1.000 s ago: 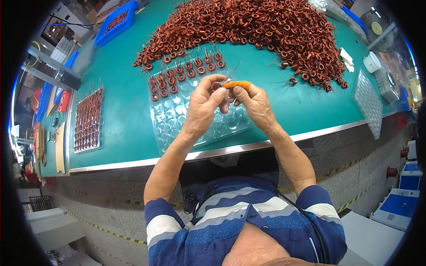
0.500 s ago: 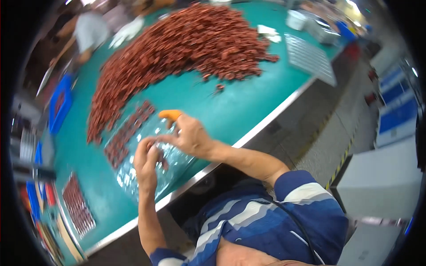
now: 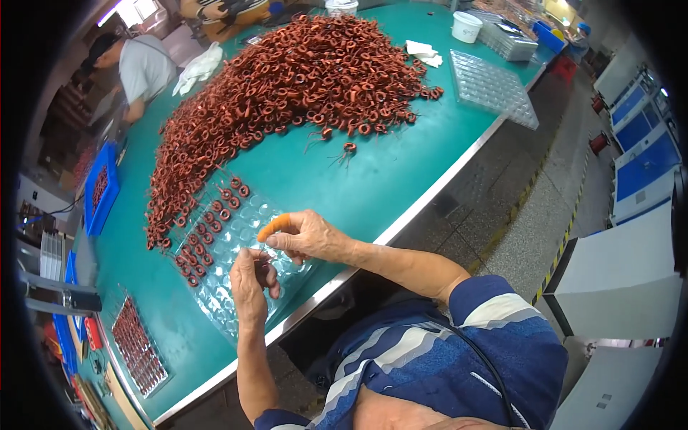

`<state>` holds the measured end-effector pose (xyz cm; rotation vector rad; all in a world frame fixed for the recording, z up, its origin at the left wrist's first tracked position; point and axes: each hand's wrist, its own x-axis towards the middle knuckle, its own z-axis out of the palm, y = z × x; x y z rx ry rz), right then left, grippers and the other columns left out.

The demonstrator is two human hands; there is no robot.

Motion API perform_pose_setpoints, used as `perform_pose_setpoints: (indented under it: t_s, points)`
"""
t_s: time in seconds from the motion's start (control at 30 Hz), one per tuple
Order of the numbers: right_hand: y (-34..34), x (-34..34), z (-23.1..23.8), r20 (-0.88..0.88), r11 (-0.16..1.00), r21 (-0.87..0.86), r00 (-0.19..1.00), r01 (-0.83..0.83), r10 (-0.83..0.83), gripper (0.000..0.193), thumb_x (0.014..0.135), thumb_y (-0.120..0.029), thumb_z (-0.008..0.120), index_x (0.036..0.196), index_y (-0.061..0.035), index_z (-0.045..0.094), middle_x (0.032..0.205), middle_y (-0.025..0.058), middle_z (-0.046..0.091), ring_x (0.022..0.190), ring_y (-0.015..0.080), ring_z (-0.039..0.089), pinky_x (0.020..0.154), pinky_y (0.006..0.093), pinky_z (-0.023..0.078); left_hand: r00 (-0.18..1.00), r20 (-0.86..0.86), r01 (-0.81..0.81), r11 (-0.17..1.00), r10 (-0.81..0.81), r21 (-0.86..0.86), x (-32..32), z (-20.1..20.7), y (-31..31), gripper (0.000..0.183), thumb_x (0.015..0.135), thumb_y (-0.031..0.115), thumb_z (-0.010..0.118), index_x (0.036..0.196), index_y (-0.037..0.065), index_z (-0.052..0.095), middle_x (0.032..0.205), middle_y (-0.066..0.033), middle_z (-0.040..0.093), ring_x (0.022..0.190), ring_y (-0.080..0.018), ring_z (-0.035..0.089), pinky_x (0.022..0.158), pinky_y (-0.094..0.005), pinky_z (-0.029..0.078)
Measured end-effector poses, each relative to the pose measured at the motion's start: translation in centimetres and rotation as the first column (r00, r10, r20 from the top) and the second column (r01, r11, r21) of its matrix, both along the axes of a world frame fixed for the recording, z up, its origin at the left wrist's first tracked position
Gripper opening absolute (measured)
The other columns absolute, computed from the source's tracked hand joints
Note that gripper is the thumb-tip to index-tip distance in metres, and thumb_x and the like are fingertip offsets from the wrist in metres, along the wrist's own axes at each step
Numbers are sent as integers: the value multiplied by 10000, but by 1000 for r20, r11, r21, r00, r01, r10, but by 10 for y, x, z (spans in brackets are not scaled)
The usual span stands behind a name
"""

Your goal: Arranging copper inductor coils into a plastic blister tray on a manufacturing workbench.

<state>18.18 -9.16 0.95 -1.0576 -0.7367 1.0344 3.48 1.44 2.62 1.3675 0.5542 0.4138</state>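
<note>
Over a clear plastic blister tray (image 3: 223, 301) near the table's front edge, both my hands work close together. My left hand (image 3: 249, 290) is closed, its thumb and fingers round what looks like a small red-brown ring coil, mostly hidden. Beside it, my right hand (image 3: 308, 238) is pinched shut, an orange finger cot (image 3: 276, 226) on its index finger; whatever lies in the pinch is too small to make out. Ring coils (image 3: 203, 247) with wire leads fill rows along the tray's far-left side; the pockets nearer my hands hold none.
A large heap of ring coils (image 3: 301, 79) covers the table's far middle; one loose coil (image 3: 349, 148) lies before it. A filled tray (image 3: 138, 347) is at left, another clear tray (image 3: 494, 86) at far right. A blue bin (image 3: 102, 188), white tub (image 3: 466, 27) and co-worker (image 3: 140, 68) are further off.
My right hand has dropped slightly toward the table edge, and its thumb now meets the orange-covered finger. My left hand has shifted a little right and nearer me. The view has sharpened.
</note>
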Motion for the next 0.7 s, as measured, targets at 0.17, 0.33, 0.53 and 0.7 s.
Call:
perform_pose_setpoints:
  t_s: [0.17,0.33,0.53,0.7]
  points:
    - [11,-8,12,-140,992,-113,989,-64,47,265,905,-183,646,1103,-7,639,713,5,570,514,50,503,443,179,394,999,-40,0,999,1,36,-15,1,3,464,1036,428,323,920,14,496,548,-40,446,406,-121,424,392,-243,346]
    - [-5,-8,29,11,975,-215,999,52,-51,254,854,-229,707,958,-13,623,670,2,530,522,63,493,453,181,401,980,57,194,981,-193,-12,-9,0,1,442,1039,417,329,1120,25,516,571,-24,467,420,-118,465,391,-246,377]
    - [-4,-18,11,18,982,-152,994,112,-110,200,873,-177,666,963,-3,620,666,12,540,537,77,511,454,206,384,959,130,242,967,-251,79,-24,2,-5,221,1000,120,442,1195,20,476,648,-28,519,515,-104,516,474,-240,436]
    - [-12,-34,15,359,939,204,872,276,-334,117,877,-71,683,957,9,651,734,41,626,592,94,558,559,206,437,965,237,130,990,-112,-62,-24,9,-16,173,993,185,481,1075,34,498,615,-8,477,488,-96,479,441,-239,417]
